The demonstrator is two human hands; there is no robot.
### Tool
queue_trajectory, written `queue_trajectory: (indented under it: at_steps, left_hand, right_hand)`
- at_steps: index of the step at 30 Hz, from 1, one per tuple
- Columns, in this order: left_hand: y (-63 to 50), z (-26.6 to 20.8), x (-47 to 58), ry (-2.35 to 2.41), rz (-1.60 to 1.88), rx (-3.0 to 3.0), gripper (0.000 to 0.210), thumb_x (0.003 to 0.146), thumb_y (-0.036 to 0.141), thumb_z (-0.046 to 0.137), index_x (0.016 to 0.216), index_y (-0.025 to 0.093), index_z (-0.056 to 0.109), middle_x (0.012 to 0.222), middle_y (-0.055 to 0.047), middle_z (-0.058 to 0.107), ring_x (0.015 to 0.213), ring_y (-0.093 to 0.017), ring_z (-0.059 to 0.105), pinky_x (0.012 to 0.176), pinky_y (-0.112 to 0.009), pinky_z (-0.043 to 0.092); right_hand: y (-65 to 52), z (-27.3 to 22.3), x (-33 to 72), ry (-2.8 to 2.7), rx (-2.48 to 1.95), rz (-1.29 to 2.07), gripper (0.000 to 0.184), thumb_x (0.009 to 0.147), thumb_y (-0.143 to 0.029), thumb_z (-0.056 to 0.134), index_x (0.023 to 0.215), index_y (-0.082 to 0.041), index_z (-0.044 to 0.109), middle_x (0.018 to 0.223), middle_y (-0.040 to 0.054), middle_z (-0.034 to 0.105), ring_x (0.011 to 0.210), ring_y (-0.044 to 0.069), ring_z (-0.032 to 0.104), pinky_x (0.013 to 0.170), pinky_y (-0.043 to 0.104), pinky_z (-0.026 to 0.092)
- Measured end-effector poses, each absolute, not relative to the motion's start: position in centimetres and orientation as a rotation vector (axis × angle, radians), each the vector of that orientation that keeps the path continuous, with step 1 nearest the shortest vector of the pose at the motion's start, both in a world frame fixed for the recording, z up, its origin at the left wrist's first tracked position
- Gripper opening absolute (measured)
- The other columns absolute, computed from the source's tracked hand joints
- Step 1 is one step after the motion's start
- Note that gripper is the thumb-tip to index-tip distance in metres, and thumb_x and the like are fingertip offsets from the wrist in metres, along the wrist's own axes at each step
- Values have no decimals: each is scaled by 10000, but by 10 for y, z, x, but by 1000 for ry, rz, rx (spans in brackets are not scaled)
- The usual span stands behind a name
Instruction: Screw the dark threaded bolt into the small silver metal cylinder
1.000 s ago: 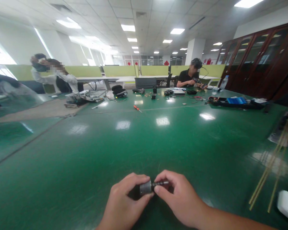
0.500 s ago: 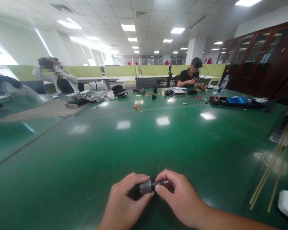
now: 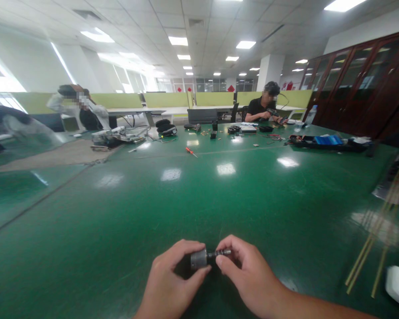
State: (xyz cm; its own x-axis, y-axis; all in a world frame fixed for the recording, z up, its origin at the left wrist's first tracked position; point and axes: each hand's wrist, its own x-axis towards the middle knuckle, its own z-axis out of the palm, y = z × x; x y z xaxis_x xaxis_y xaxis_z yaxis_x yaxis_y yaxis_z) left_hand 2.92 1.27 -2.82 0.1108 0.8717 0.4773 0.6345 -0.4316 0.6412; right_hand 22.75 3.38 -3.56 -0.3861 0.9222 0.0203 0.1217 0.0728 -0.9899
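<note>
A: Part position?
B: Grey metal cylinder (image 3: 198, 259) sits inside left grip (image 3: 173, 277), clamped; slim dark ridged shaft (image 3: 223, 252) extends from it into right grip (image 3: 249, 270), pinched; both over glossy green counter (image 3: 199, 199).

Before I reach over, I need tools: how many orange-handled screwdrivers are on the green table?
1: the orange-handled screwdriver lies on the green table, beyond the left hand and right hand. Others could be hidden farther back.

Gripping a metal cylinder (image 3: 198, 259) in left hand (image 3: 166, 279), ridged rod (image 3: 223, 252) in right hand (image 3: 252, 272), over a green table (image 3: 136, 212).
</note>
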Motion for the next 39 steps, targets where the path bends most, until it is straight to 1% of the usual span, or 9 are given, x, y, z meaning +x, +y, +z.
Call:
queue_trajectory:
  at_steps: [15,26,39]
  left_hand:
    - [13,-26,31,1494,1268,2098,207,747,225,748,943,273,698,885,25,728,783,-160,698,712,-218,556]
    - [13,-26,30,1528,1274,2055,214,735,252,752,944,259,710,884,8,734,786,-185,704,710,-246,571]
    - [13,-26,28,1513,1281,2056,231,744,227,753,964,274,699,896,30,727,797,-158,699,724,-215,552]
  right_hand:
    - [35,-43,227,-1595,-1038,1400,95,895,-243,561,933,-168,607,739,-10,561,699,138,530,653,244,407]
    - [35,-47,227,-1553,-1012,1442,114,904,-270,563,951,-171,592,735,-12,557,704,141,537,674,252,419]
    - [35,-46,228,-1552,-1008,1426,118,915,-282,558,943,-172,587,731,-11,549,707,145,538,671,258,414]
